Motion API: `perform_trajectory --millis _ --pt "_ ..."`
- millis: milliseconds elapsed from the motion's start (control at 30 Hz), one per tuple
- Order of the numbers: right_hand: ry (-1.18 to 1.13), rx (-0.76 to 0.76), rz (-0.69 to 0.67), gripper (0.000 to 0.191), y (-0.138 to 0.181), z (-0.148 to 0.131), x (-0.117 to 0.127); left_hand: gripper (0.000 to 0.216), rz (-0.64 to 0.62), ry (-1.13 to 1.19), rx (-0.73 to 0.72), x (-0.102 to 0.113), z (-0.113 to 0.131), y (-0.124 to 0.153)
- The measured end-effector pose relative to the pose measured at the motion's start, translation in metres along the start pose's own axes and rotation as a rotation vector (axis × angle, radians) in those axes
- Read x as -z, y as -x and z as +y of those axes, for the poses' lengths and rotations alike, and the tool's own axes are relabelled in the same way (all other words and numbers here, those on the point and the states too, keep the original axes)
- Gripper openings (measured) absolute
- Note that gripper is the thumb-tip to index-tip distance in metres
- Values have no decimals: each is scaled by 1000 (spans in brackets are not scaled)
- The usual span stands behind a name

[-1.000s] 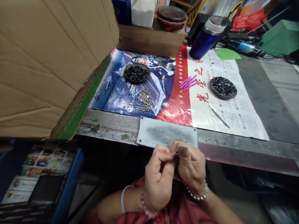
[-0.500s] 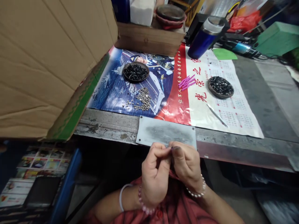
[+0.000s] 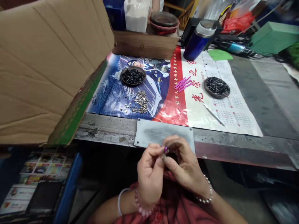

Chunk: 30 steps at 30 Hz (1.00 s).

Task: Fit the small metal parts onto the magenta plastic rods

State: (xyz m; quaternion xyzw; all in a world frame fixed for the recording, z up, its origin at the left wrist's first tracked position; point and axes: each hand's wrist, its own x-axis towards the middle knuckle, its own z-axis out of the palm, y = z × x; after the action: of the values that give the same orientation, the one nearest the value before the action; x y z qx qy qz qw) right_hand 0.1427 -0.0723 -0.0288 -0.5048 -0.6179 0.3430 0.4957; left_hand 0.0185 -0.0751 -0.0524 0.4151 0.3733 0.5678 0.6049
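Both hands meet just below the table's front edge, over my lap. My left hand is curled, its thumb and fingers pinching a small purple piece. My right hand pinches the same piece from the other side, fingers bent. On the calendar poster lie a bunch of pink sticks, a heap of small silver rings, a dish of black parts at the left and another dish of black parts at the right.
A large cardboard box flap overhangs the left side. A grey metal plate is fixed at the table edge. A thin white tool lies on the poster. A blue flask and a wooden box stand at the back.
The view has shifted slightly. My hands have risen a little toward the table edge, and the purple piece now shows between the fingertips; my right fingers have spread slightly.
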Motion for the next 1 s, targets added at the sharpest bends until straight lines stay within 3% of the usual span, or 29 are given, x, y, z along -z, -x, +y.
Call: perform_trajectory --millis 133,233,433,633,800,1000 --pt "239 150 92 8 0 3 -1 10 -6 -14 30 -1 -3 2" --pt "292 236 171 4 1 3 -3 7 29 -51 43 0 -4 2" --pt "380 221 223 8 1 0 -8 12 118 -61 141 4 -9 0" --pt "545 173 234 27 -1 1 -11 18 189 -43 178 0 -13 -2" --pt "583 153 231 34 -3 7 -8 19 183 -28 211 -5 -13 -2" --pt "540 190 324 37 -8 15 -5 18 154 -44 228 -6 -13 -1"
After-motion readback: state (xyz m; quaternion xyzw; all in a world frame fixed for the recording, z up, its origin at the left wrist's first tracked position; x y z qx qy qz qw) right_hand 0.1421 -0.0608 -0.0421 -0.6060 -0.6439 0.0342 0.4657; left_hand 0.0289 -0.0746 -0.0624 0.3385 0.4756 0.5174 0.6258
